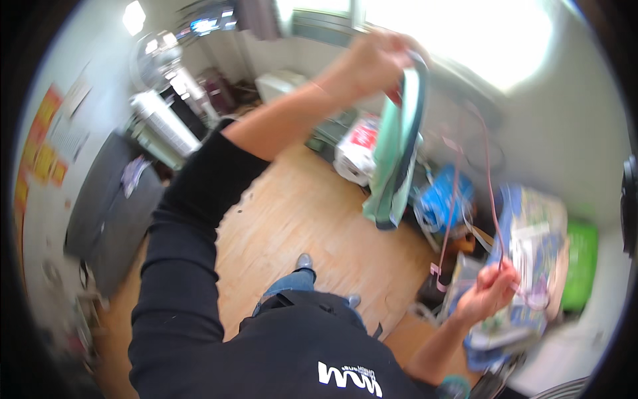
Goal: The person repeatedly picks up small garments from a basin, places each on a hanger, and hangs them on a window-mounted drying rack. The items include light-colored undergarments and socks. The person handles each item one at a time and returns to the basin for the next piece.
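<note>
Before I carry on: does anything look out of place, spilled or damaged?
The pale cloth lies crumpled on the sofa, and bags are heaped untidily by the right wall. The green cloth hanging from the left hand is too blurred to check for damage. I see no spill.

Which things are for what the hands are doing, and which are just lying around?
In use:
- green cloth, held in the left hand
- thin pink frame, perhaps a hanger, held in the right hand

Just lying about:
- white pack
- blue bundle
- bright green bag
</note>
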Available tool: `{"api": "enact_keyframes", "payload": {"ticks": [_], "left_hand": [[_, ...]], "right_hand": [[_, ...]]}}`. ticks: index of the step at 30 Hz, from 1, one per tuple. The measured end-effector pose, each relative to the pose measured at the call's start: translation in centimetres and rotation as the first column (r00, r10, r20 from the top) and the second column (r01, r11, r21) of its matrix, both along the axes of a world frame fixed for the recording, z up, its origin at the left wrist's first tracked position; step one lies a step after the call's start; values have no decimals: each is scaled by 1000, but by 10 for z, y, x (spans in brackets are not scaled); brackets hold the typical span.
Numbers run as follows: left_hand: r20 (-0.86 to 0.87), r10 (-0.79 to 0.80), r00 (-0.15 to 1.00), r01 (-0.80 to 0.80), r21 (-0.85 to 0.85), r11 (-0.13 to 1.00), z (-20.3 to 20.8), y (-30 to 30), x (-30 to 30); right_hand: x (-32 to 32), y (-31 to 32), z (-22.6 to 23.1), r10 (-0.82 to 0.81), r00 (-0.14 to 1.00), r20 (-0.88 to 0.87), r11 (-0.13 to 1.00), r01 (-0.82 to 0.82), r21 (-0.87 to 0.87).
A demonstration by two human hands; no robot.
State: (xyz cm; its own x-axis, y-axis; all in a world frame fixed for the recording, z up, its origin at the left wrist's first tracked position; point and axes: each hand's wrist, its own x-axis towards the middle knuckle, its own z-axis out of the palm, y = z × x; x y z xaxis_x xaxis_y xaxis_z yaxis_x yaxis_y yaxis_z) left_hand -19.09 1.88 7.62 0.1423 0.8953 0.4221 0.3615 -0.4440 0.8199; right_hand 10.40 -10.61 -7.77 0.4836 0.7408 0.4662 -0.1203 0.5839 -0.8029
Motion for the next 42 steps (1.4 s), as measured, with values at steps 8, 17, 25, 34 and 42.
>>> {"api": "enact_keyframes", "payload": {"ticks": [8,17,25,34,42], "left_hand": [[325,93,941,-27,-204,979,-56,-29,-152],[544,256,799,-140,-246,959,-65,-39,-315],[593,369,716,-343,-162,925,-78,-34,-455],[460,690,559,-692,-199,694,-115,-6,-603],[408,805,431,-839,-147,524,-105,57,-699]], "right_hand": [[-151,40,-43,387,906,172,906,-340,-250],[-452,96,-74,663,575,480,749,-511,-422],[-573,148,-98,850,452,270,520,-642,-564],[-687,302,-103,954,276,114,291,-772,-566],[-806,517,53,591,586,554,762,-630,-146]]}}
